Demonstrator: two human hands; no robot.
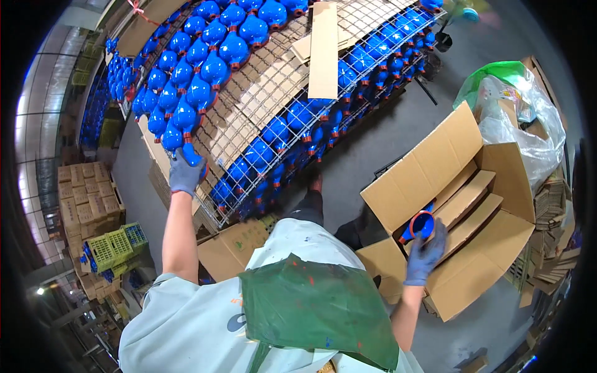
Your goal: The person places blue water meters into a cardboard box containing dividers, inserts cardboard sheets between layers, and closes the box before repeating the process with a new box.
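Note:
My left hand (186, 173), in a grey glove, has its fingers round a glossy blue bulb-shaped piece (191, 153) with a red rim. That piece lies at the near left corner of a wire mesh rack (249, 121), beside rows of similar blue pieces (199, 92). On the right, my gloved right hand (426, 253) grips another blue bulb-shaped piece (405, 236), whose round red-rimmed mouth faces up. It is at the left side of an open cardboard box (479, 248) with upright cardboard dividers (467, 214). My right fingertips are partly hidden behind the rim.
More blue pieces (277, 132) fill a level under the mesh. A cardboard strip (323, 53) lies across the rack. Behind the box are a clear plastic bag (535, 140) and stacked flat cardboard (550, 211). Stacked cartons (87, 193) and yellow crates (115, 248) stand far left.

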